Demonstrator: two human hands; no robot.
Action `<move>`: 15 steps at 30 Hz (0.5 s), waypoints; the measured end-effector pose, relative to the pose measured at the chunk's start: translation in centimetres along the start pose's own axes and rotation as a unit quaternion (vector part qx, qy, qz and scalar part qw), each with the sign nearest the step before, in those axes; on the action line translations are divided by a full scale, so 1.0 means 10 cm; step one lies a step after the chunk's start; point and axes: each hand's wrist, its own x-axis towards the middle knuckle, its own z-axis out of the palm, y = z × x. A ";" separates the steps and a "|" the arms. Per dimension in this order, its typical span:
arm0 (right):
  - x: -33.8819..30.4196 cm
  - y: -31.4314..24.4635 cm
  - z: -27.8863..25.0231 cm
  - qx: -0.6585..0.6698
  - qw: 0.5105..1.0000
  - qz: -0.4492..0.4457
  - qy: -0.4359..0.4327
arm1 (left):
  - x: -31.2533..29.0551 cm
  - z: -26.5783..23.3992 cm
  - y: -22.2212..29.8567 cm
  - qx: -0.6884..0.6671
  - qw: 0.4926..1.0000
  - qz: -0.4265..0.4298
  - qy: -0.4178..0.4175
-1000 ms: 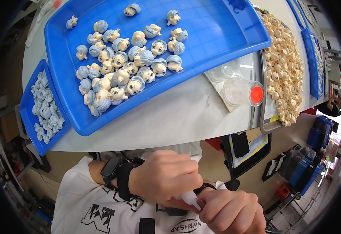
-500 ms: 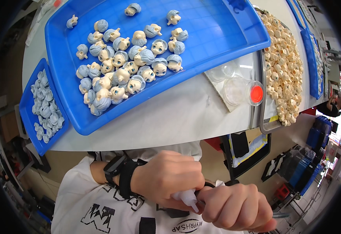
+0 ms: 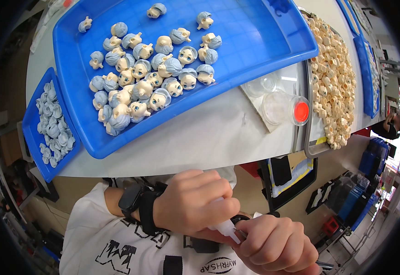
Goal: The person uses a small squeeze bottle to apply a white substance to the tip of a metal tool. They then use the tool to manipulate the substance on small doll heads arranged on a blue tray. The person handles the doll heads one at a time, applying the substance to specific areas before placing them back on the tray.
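Note:
My left hand (image 3: 195,201), with a black watch and dark band at its wrist, is closed around a small white squeeze bottle (image 3: 226,228). The bottle's narrow nozzle points down and right, against the fingers of my right hand (image 3: 275,245). That hand is curled into a fist; what it grips is mostly hidden. A dark rounded piece (image 3: 240,218) shows between the two hands. Both hands are in front of my white printed shirt, below the table's near edge.
On the white table (image 3: 195,137) stands a large blue tray (image 3: 255,75) holding several blue-haired doll heads. A smaller blue tray (image 3: 53,172) holds pale blue hair parts. Clear cups (image 3: 275,107), one red-centred, sit near a metal tray (image 3: 310,110) of cream-coloured parts.
My left hand has risen slightly and its fingers have shifted on the bottle. My right hand has moved a little left, and the nozzle now sits nearer its fingers.

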 end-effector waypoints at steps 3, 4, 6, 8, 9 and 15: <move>-0.02 -0.12 -0.02 -0.018 0.999 0.031 -0.007 | 0.03 -0.01 0.03 0.016 1.000 -0.007 -0.001; -0.02 -0.16 -0.04 -0.025 0.998 0.047 -0.013 | 0.04 -0.01 0.03 0.020 1.000 -0.010 -0.001; -0.01 -0.16 -0.04 -0.010 0.998 0.063 -0.011 | 0.05 -0.04 0.04 -0.007 1.000 -0.013 -0.027; 0.01 -0.16 -0.07 0.019 0.996 0.084 -0.020 | 0.05 -0.06 0.03 -0.029 0.998 -0.014 -0.048; 0.02 -0.17 -0.11 0.039 0.994 0.097 -0.030 | 0.05 -0.06 0.02 -0.038 0.998 -0.013 -0.056; 0.02 -0.19 -0.13 0.066 0.990 0.122 -0.011 | 0.05 -0.04 0.00 -0.093 0.992 -0.012 -0.081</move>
